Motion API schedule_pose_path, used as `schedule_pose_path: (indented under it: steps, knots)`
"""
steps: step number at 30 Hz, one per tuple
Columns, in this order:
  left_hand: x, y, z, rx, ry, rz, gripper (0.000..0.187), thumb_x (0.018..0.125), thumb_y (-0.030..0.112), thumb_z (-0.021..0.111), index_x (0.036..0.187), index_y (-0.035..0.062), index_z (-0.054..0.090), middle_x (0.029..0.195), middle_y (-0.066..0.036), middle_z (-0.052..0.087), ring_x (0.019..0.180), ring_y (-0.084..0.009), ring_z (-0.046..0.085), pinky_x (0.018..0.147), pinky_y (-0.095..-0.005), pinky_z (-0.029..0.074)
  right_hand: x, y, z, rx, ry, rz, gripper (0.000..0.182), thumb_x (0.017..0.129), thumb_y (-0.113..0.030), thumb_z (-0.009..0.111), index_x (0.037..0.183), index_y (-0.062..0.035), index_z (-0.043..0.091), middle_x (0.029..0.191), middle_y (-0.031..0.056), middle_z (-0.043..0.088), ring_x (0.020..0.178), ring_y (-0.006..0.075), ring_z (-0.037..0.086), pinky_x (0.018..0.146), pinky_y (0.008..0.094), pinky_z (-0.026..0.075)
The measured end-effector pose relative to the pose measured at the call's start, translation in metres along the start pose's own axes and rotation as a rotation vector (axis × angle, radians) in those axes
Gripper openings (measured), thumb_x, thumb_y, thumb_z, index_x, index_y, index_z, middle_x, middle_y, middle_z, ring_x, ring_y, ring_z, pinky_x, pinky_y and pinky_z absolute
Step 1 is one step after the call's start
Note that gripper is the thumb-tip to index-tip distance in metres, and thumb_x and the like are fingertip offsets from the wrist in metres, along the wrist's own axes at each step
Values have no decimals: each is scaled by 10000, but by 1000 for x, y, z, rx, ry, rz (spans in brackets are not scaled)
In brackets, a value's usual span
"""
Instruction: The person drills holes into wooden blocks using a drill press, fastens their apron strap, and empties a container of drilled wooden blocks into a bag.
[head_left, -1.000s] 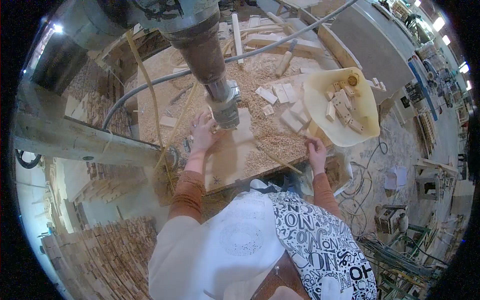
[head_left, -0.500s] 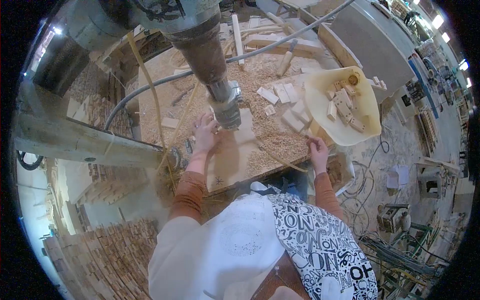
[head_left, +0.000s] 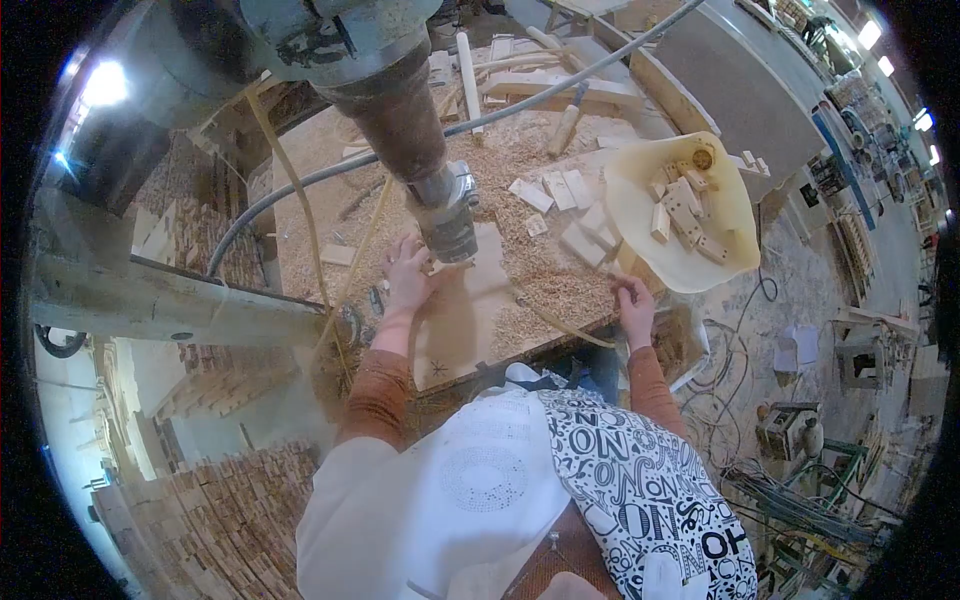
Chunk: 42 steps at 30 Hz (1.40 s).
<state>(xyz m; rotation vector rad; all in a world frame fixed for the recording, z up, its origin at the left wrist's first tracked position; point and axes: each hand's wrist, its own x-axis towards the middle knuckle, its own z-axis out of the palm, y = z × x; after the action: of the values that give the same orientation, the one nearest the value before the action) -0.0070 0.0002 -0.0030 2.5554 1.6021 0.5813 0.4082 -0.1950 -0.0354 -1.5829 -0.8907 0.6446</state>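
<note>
Beside the drill chuck [head_left: 448, 222], my left hand [head_left: 407, 280] rests on a flat wooden board [head_left: 455, 320]. Its thumb reaches under the chuck and its fingers bend around what looks like a small pale wooden piece, mostly hidden by the hand and the chuck. My right hand [head_left: 634, 308] is at the table's front right edge, below a cream plastic tub [head_left: 735, 240]. Its fingers are curled together; whatever they grip is too small to make out. Several wooden blocks [head_left: 682, 208], some with drilled holes, lie in the tub.
Wood shavings [head_left: 490, 160] cover much of the worktable. Loose blocks [head_left: 582, 242] lie left of the tub, and a tool with a wooden handle [head_left: 566, 130] lies farther back. A grey hose [head_left: 330, 162] crosses over the table. Stacked wood strips [head_left: 220, 510] stand at the lower left.
My left thumb has stretched farther right under the chuck. The right hand stays in about the same place, and the view has shifted slightly.
</note>
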Motion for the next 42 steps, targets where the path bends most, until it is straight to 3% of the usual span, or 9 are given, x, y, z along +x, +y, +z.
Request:
schedule_pose_path:
  steps: [9, 14, 18, 20, 22, 24, 33, 39, 42]
  knots:
    - [-5, 51, -32, 15, -138, 3, 490, 724, 452, 822, 1060, 107, 733, 1252, -158, 623, 1254, -374, 496, 1043, -503, 341, 1, 0, -1, -30, -3, 56, 189, 934, -10, 568, 1094, -4, 667, 944, 41, 712, 883, 108, 648, 832, 254, 511]
    - [-18, 131, -25, -573, -314, -39, 323, 755, 302, 847, 958, 75, 741, 1195, -136, 644, 1127, -311, 603, 960, -410, 468, -1, -7, 3, -5, 9, 81, 191, 942, 23, 555, 1094, -9, 666, 957, 27, 701, 890, 97, 638, 839, 250, 511]
    - [45, 225, -17, -1372, -443, -333, 350, 906, 284, 717, 1188, 78, 688, 1176, -135, 664, 1139, -277, 602, 1029, -377, 439, -1, 0, 7, 97, 25, 61, 202, 941, 32, 554, 1101, -19, 666, 956, 21, 696, 882, 101, 638, 828, 251, 508]
    - [82, 254, -17, -1490, -232, -155, 341, 938, 272, 658, 1219, 81, 684, 1194, -135, 660, 1149, -290, 593, 1029, -401, 432, 0, 11, 8, 78, 34, 13, 196, 939, 25, 557, 1090, -23, 672, 943, 26, 700, 872, 100, 638, 816, 252, 507]
    - [125, 241, -2, -583, 92, 317, 350, 947, 241, 605, 1251, 75, 650, 1281, -127, 630, 1217, -307, 569, 1063, -444, 405, -3, -2, 3, -73, 58, -25, 181, 925, 0, 571, 1057, -30, 690, 904, 47, 713, 841, 102, 641, 785, 258, 507]
    - [144, 231, 22, 6, -143, 189, 366, 942, 202, 557, 1288, 101, 618, 1370, -115, 582, 1291, -320, 533, 1115, -507, 360, -5, -12, 3, -91, 50, 0, 176, 932, 2, 564, 1056, -23, 687, 922, 48, 712, 865, 108, 652, 806, 262, 513]
    - [190, 213, 45, 356, -637, 155, 413, 913, 257, 613, 1316, 166, 597, 1407, -83, 565, 1300, -287, 546, 1101, -605, 352, -1, -8, 6, -38, 52, -23, 191, 937, 9, 537, 1054, -13, 686, 897, 48, 707, 843, 119, 669, 800, 267, 525]
    - [147, 223, 20, -216, -173, 75, 388, 919, 286, 674, 1271, 144, 595, 1310, -97, 616, 1167, -325, 624, 1039, -611, 414, -1, -14, 6, 3, 38, 20, 247, 909, 32, 532, 1081, -29, 698, 902, 44, 714, 842, 107, 662, 790, 251, 515]
    - [107, 215, 16, -1145, -304, 11, 390, 979, 295, 607, 1321, 119, 542, 1281, -95, 625, 1145, -309, 636, 941, -496, 532, -2, -13, 6, -11, 27, 43, 215, 930, 8, 549, 1089, -19, 691, 936, 47, 721, 868, 113, 667, 825, 253, 516]
